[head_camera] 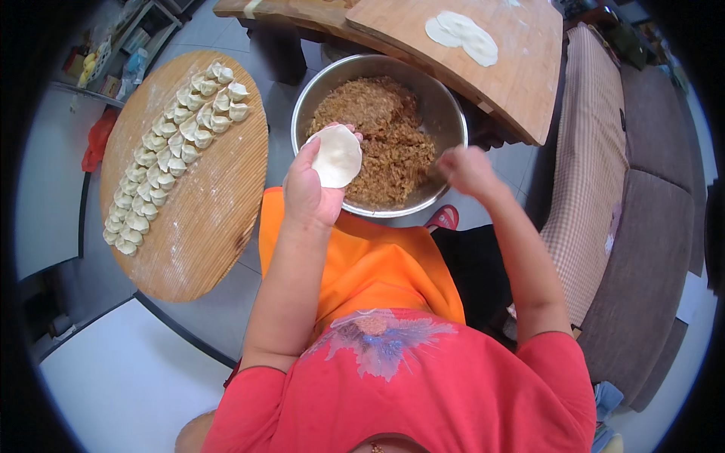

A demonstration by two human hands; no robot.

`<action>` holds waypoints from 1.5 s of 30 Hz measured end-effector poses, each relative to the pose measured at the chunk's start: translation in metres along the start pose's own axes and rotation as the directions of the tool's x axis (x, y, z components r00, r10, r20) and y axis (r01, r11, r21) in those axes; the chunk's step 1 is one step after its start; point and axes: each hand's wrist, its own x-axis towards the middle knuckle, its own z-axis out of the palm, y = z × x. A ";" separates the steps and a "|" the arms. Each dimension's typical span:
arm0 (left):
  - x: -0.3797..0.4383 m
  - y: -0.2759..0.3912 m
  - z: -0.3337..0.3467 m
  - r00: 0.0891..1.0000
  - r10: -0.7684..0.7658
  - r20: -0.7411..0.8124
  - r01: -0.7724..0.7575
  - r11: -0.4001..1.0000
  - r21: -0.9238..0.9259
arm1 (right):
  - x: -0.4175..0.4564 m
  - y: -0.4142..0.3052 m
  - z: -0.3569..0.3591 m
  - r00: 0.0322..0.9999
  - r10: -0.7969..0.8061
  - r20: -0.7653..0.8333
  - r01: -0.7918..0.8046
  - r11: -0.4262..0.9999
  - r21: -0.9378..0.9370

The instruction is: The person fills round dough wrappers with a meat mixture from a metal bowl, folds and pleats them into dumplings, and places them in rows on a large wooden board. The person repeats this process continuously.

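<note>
A round dough wrapper (338, 157) lies flat on the palm of my left hand (315, 189), with my thumb along its left edge. This hand is above the left side of a large steel basin (450, 107). Brown minced filling (391, 164) covers much of the basin's bottom. My right hand (467, 170) is at the basin's right rim, fingers curled and blurred by motion. Whether it grips a utensil cannot be made out. Two or more overlapping wrappers (463, 37) rest on a wooden board (510, 85) beyond the basin.
To the left, several rows of folded dumplings (164, 153) sit on a floured oval wooden board (209, 226). The wooden board at the back right rests on a wooden table (306, 14). A sofa (640, 243) with a checked cover (583, 170) runs along the right. Orange cloth (362, 255) covers my lap.
</note>
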 end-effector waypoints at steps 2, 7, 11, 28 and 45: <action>0.002 0.004 -0.002 1.000 0.013 -0.026 -0.013 1.000 -0.011 | -0.010 -0.019 0.006 0.993 -0.044 0.114 0.048 0.998 -0.040; 0.003 0.007 -0.004 0.999 0.023 -0.034 -0.023 1.000 0.001 | 0.008 -0.004 -0.028 0.988 -0.043 -0.147 0.040 0.999 -0.022; 0.002 0.004 0.000 1.000 0.004 0.003 -0.004 1.000 -0.008 | 0.030 0.015 -0.005 0.985 0.047 -0.167 -0.086 0.969 -0.234; 0.003 0.011 -0.013 0.999 0.038 -0.006 -0.038 0.998 -0.053 | -0.043 -0.033 -0.017 0.999 -0.030 -0.041 0.041 0.961 0.273; 0.004 0.010 -0.012 0.999 0.050 -0.022 -0.050 0.998 -0.023 | -0.039 -0.040 -0.018 0.996 0.057 0.072 -0.077 0.948 0.309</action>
